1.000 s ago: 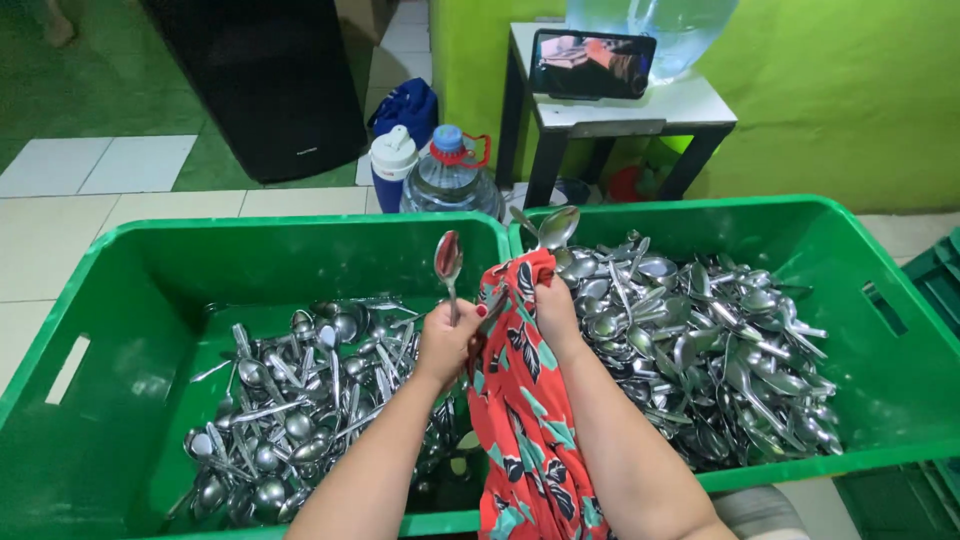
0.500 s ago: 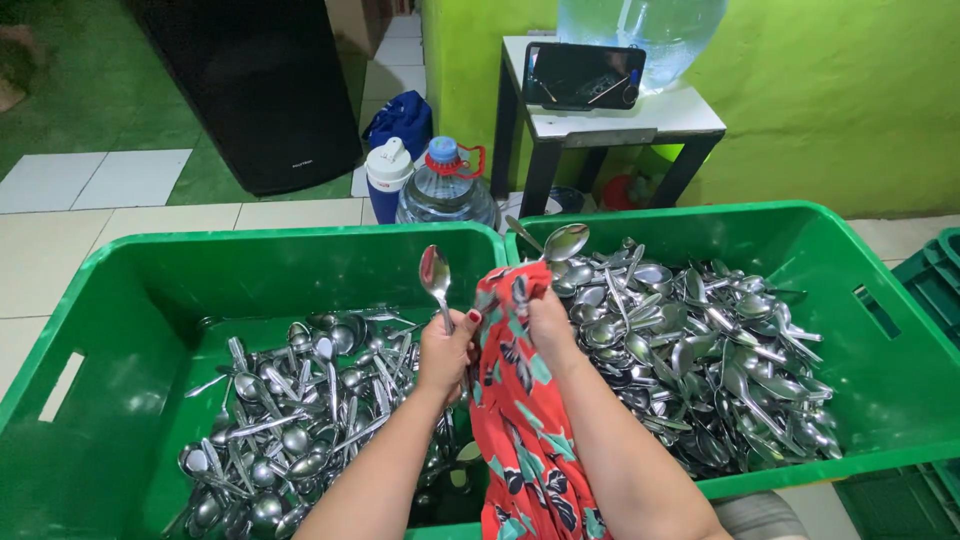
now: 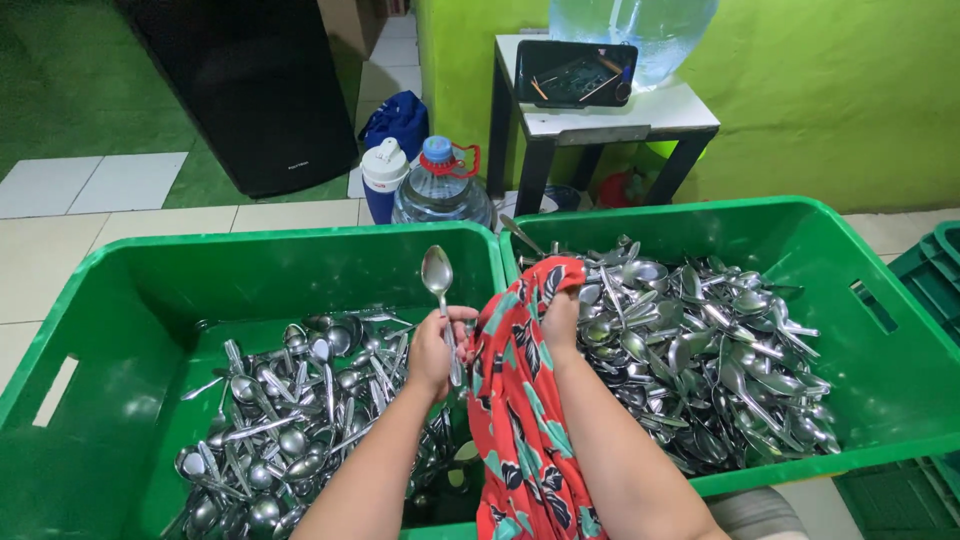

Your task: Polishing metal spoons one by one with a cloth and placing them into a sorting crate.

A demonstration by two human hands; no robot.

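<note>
Gripping spoon (image 3: 438, 280) handle, left hand (image 3: 437, 350) fingers clamped, right hand (image 3: 556, 315) bunching cloth (image 3: 520, 400)

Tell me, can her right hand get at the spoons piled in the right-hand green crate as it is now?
Probably yes. The right hand sits at the near left edge of the spoon pile in the open-topped right crate, nothing covering it. But the red patterned cloth is draped over that hand, so its fingers are partly occupied.

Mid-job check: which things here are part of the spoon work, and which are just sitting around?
In use: left hand holding a spoon upright; right hand in the red floral cloth; left green crate; right green crate heaped with spoons.

Lying about: water bottle, white-lidded flask, phone on the small table.
</note>
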